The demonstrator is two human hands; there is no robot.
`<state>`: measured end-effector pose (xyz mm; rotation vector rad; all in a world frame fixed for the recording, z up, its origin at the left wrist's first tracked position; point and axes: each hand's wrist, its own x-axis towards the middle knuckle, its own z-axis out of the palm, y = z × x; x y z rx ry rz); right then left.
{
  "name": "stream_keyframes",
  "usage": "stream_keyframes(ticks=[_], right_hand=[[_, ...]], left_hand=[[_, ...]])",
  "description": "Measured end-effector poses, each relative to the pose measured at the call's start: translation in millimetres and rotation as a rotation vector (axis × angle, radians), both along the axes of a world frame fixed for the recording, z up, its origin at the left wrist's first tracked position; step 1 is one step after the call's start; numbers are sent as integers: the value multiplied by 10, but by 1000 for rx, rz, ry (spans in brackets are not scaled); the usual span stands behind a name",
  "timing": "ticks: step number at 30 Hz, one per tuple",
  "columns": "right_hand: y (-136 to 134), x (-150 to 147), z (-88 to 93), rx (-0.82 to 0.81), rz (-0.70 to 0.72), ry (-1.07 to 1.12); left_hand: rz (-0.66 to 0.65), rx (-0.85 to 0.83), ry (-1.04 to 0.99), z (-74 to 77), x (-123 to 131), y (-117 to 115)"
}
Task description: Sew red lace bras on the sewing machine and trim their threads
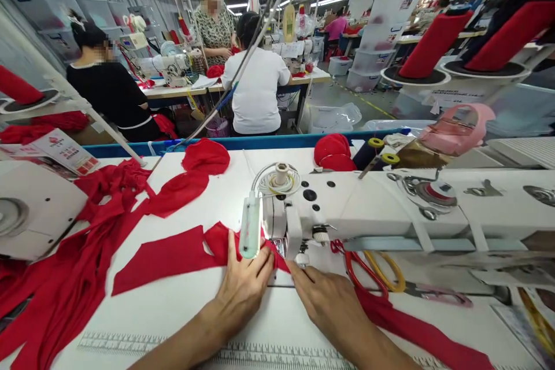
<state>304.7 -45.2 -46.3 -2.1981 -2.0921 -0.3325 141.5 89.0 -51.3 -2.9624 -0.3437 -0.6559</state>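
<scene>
A red fabric piece lies across the white table and runs under the needle area of the sewing machine. My left hand rests on this fabric with its fingers spread, just left of the presser foot. A small work lamp hangs over those fingertips and hides part of them. To the right, my right hand has its thumb and fingers together at the fabric's edge, close by the needle. Another red strip comes out from beneath the right forearm.
Red scissors and yellow-handled scissors lie below the machine arm. A long pile of red fabric covers the left side. Printed ruler markings cross the front. Red thread cones stand at upper right. Several people work beyond the table.
</scene>
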Motion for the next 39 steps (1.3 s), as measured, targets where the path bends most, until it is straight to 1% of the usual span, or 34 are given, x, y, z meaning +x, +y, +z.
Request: stream_keyframes(ticks=[3, 6, 9, 13, 17, 21, 24, 31, 39], right_hand=[[-8, -18, 45, -52, -19, 52], [-3, -17, 56, -77, -15, 101], [-6, -5, 21, -23, -10, 117], [-15, 5, -26, 60, 20, 111], [-8, 9, -40, 87, 32, 96], [1, 2, -53, 108, 29, 70], [9, -2, -58, 111, 36, 55], [32, 9, -26, 90, 23, 56], [38, -23, -8, 0, -5, 9]], left_hand=[[-25, 36, -12, -20, -27, 21], [-18, 10, 22, -30, -51, 41], [-14, -22, 31, -30, -61, 47], [-30, -33, -22, -27, -48, 51], [-33, -35, -39, -42, -43, 62], [1, -56, 8, -83, -69, 74], [3, -72, 40, -111, -84, 96], [2, -113, 94, -138, -62, 187], [-11, -167, 100, -121, -96, 251]])
